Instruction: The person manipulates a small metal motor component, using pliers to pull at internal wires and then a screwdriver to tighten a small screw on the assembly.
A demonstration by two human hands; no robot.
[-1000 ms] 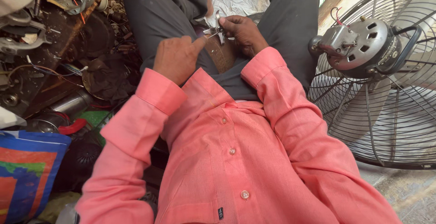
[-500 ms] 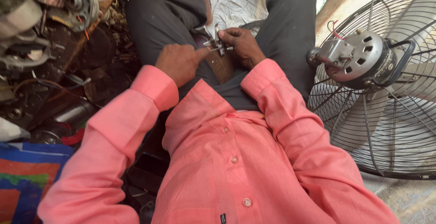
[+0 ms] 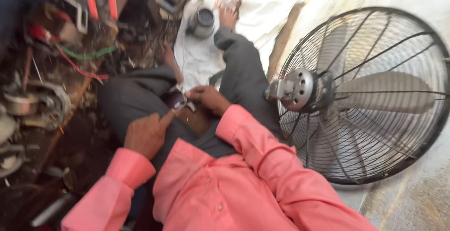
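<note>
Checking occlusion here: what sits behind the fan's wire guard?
Behind the wire guard, pale fan blades show through; the grey motor sits in front. The blade hub is covered by it.

A repair workshop floor: a caged fan [image 3: 370, 95] at right, scrap motor parts [image 3: 33, 104] and loose wires [image 3: 84, 57] piled upper left

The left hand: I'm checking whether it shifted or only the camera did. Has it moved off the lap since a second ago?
No. The left hand remains on the lap, forefinger toward the small part that the right hand holds.
</note>
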